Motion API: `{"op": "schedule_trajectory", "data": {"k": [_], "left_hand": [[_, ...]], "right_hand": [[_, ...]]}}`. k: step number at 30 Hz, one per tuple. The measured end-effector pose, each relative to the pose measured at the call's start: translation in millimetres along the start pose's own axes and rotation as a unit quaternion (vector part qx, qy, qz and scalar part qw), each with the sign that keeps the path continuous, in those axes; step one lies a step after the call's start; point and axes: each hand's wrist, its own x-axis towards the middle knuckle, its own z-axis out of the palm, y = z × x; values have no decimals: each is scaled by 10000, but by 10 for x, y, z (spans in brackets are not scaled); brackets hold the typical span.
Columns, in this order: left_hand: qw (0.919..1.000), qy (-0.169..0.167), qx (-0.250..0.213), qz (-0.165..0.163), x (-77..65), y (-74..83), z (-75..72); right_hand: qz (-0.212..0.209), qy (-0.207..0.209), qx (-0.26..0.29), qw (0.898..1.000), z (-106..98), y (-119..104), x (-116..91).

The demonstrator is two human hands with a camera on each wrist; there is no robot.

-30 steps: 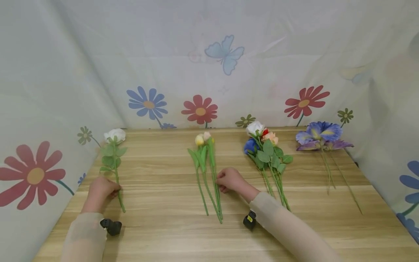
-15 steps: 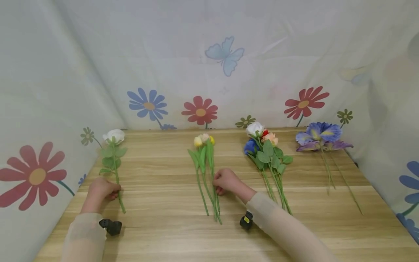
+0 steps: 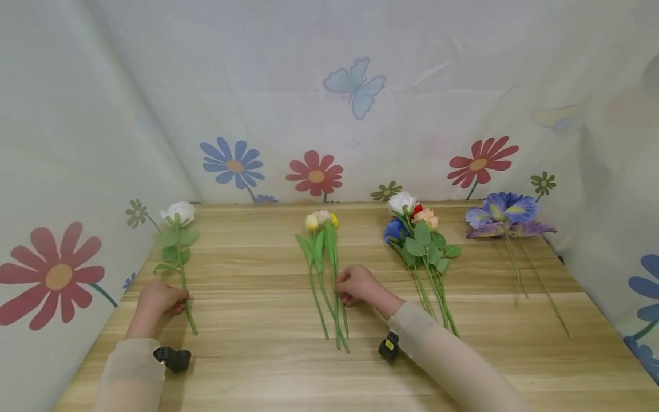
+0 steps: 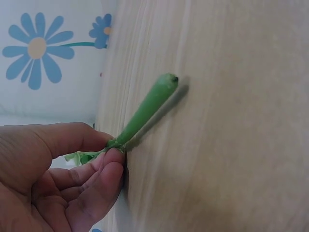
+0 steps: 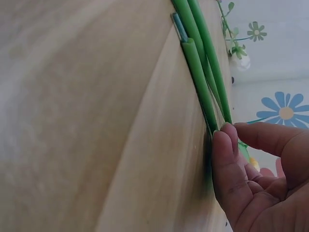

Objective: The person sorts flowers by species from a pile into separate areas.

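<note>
At the left of the head view lies a white rose (image 3: 178, 213) with green leaves. My left hand (image 3: 158, 298) pinches its stem between thumb and fingertips; in the left wrist view the cut end of the stem (image 4: 149, 105) sticks out past the fingers. Yellow and pale pink tulips (image 3: 312, 222) lie side by side mid-table, heads toward the wall. My right hand (image 3: 357, 286) pinches a tulip stem at the right of that group. Close up in the right wrist view, several green stems (image 5: 199, 77) run to the thumb and fingertips of that hand.
Right of the tulips lies a bunch of roses (image 3: 422, 233) in white, red, blue and peach. Purple-blue irises (image 3: 501, 210) with thin stems lie at the far right. A printed cloth (image 3: 288, 114) surrounds the wooden table (image 3: 257, 372) on its back and sides.
My right hand has shifted slightly left, and the rightmost tulip stems have moved with it; a yellow tulip head now shows more at the right. My left hand has hardly moved.
</note>
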Motion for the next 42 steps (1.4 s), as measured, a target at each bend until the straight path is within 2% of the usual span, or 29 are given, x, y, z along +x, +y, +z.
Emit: {"op": "schedule_trajectory", "data": {"k": [5, 11, 21, 29, 35, 42], "left_hand": [[10000, -62, -19, 26, 20, -14, -6], [9999, -129, 22, 105, 9, -30, -19], [9991, -340, -95, 215, -46, 14, -25], [9954, -593, -550, 519, -166, 143, 41], [9936, -607, -533, 788, -284, 243, 111], [9925, -538, -573, 933, -459, 400, 214]], "right_hand": [[-199, -2, -44, 9998, -53, 32, -33], [-731, 34, -117, 9973, -147, 101, -92], [-776, 186, -117, 9967, -334, 144, -212], [-969, 190, -115, 9950, -441, 169, -277], [-1065, 185, -157, 9940, -481, 153, -337], [-1218, 223, -153, 9922, -507, 149, -403]]}}
